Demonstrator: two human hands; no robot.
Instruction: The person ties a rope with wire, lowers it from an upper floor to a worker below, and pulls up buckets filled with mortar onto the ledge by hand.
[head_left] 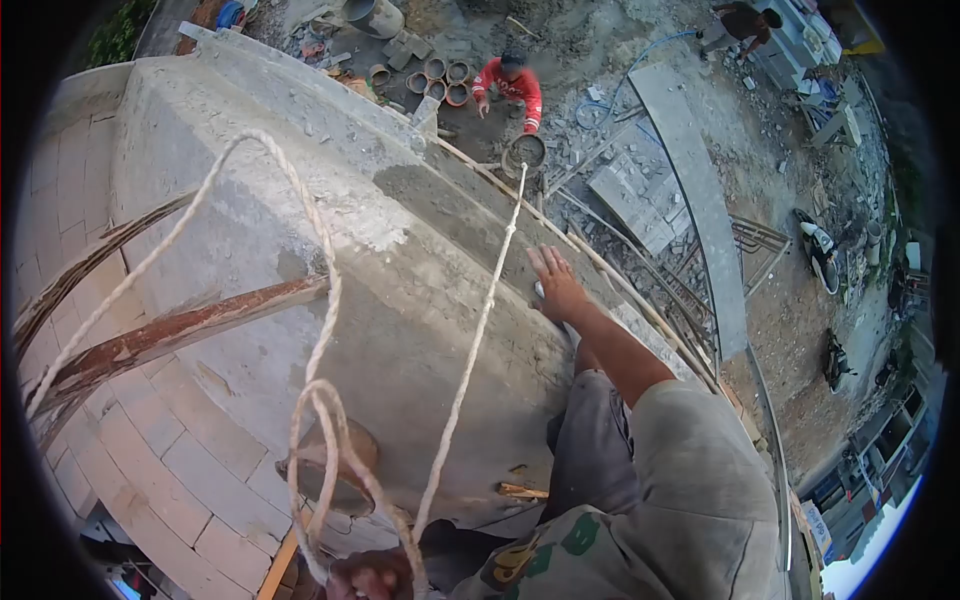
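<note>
Rope (pixel 489 302), gripped in left hand (pixel 367 577), runs to bucket (pixel 507 155) holding grey mix (pixel 525 150); right hand (pixel 557 284) spread on concrete (pixel 430 300).

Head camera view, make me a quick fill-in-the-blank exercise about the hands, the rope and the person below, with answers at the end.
1. The person's left hand grips a pale, looped ____.
2. In the picture, the right hand lies to the ____ of the straight stretch of rope.
3. The worker below, with one hand at the bucket, wears a ____ top.

Missing words: rope; right; red.
</note>
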